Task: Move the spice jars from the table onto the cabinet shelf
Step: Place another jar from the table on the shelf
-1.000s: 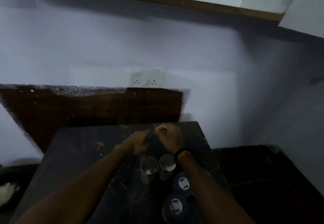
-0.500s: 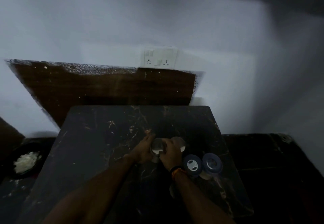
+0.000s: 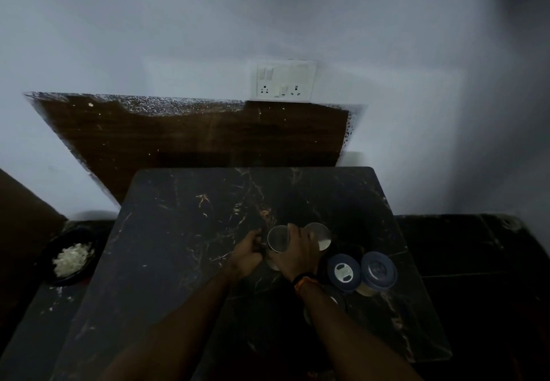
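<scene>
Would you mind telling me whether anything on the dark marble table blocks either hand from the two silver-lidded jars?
Nothing visible does: the right hand and left hand already flank the nearer silver-lidded jar; the second jar stands beside it.

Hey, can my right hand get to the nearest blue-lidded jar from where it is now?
Probably yes. The right hand sits at the steel-lidded jar, and the blue-lidded jar stands just to its right on the table, with nothing visible between them.
</scene>
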`<state>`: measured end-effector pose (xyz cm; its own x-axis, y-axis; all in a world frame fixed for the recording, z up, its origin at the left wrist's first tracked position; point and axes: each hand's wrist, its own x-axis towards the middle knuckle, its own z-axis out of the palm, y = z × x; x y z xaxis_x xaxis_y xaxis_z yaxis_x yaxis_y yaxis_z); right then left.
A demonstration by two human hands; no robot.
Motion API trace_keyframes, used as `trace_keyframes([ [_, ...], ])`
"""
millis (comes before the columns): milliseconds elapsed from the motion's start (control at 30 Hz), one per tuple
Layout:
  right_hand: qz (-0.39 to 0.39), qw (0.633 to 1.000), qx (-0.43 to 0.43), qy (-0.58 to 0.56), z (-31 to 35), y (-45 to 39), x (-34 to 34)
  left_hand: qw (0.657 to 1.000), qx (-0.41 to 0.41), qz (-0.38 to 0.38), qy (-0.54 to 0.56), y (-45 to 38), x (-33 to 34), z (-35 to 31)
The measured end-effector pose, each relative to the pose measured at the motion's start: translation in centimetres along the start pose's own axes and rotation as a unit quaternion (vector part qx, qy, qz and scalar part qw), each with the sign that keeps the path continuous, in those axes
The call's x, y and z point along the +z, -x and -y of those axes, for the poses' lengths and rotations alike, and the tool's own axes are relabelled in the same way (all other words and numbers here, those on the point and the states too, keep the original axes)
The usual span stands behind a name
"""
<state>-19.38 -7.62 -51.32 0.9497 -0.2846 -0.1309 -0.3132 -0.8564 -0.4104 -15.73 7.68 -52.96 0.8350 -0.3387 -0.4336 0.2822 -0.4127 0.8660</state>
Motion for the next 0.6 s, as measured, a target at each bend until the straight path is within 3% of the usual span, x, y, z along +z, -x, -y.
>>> trace_keyframes([
  [133, -0.045, 0.995, -0.029, -0.088, 0.4, 0.1, -1.1, 0.985, -0.031, -0.092, 0.140, 0.4, -0.4, -0.5],
  [233, -0.011, 0.978, -0.029, -0.206, 0.7, 0.0, -2.8, 0.954, -0.049, -0.127, 0.268, 1.5, -0.8, -1.5],
  [400, 0.061, 0.910, -0.067, -0.404, 1.9, -0.4, -6.3, 0.914, -0.050, -0.024, 0.403, 3.3, -1.0, -3.5],
  [533, 0.079, 0.797, -0.062, -0.596, 1.8, -0.6, -8.7, 0.840, -0.028, 0.111, 0.531, 4.2, -1.0, -5.1],
  [600, 0.076, 0.756, -0.059, -0.648, 1.9, -0.7, -9.9, 0.826, 0.002, 0.151, 0.543, 4.5, -0.9, -6.2],
])
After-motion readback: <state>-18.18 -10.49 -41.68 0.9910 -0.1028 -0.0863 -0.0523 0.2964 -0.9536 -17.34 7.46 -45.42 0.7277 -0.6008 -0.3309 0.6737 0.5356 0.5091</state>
